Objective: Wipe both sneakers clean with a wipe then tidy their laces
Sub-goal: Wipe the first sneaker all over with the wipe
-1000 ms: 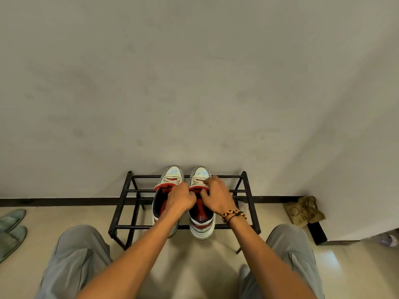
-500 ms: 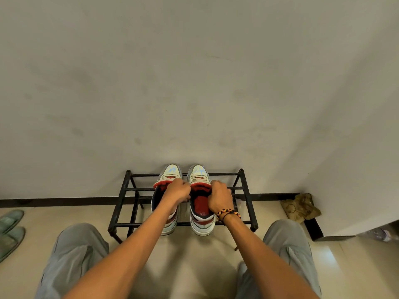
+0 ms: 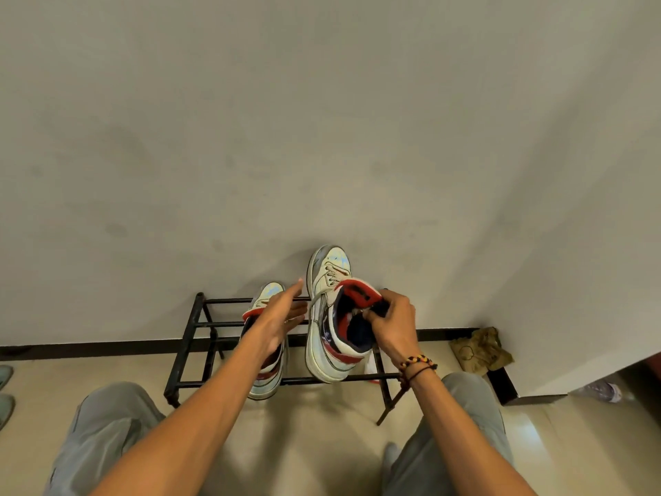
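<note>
Right hand (image 3: 391,322) grips raised sneaker (image 3: 331,316) above rack (image 3: 186,341)

No legible text

No word, brand, number or sign can be read. A dark mark is seen on the red tongue of the raised sneaker (image 3: 331,313), just beyond the right hand's fingers (image 3: 375,311), but it is too blurred to be made out.
</note>
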